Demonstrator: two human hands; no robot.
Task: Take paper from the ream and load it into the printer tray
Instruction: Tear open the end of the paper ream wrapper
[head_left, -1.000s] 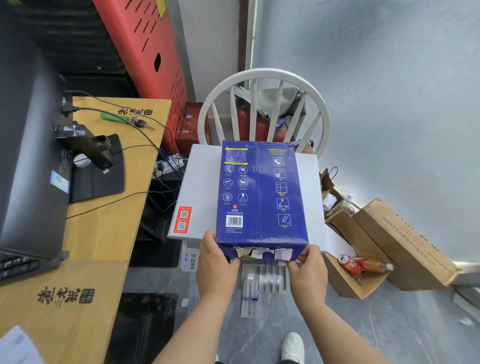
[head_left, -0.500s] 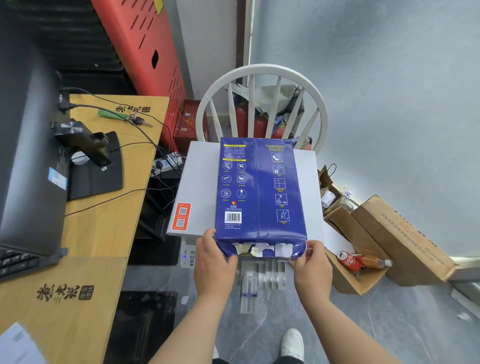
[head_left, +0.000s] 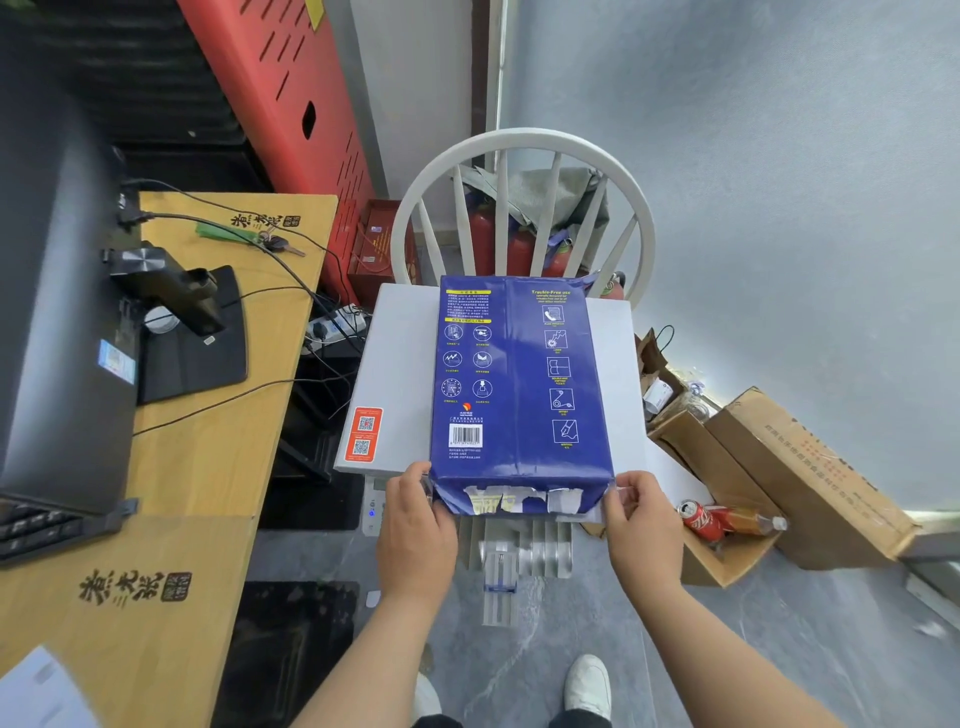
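Observation:
A blue-wrapped paper ream (head_left: 519, 379) lies on the flat grey lid of the printer (head_left: 389, 374), its near end torn with white patches showing. My left hand (head_left: 415, 525) grips the ream's near left corner. At the near right corner, my right hand (head_left: 641, 525) pinches the torn wrapper edge. Below the ream, the printer's clear paper tray (head_left: 514, 556) sticks out toward me, partly hidden by my hands.
A wooden desk (head_left: 208, 467) with a black monitor (head_left: 57, 291) and cables stands at left. A white chair (head_left: 524, 208) sits behind the printer. Open cardboard boxes (head_left: 769, 483) with a red can and a bottle are at right. My white shoe (head_left: 587, 686) rests on grey floor.
My right hand has shifted outward to the ream's right corner and taken the torn wrapper edge. The left hand has stayed on the left corner.

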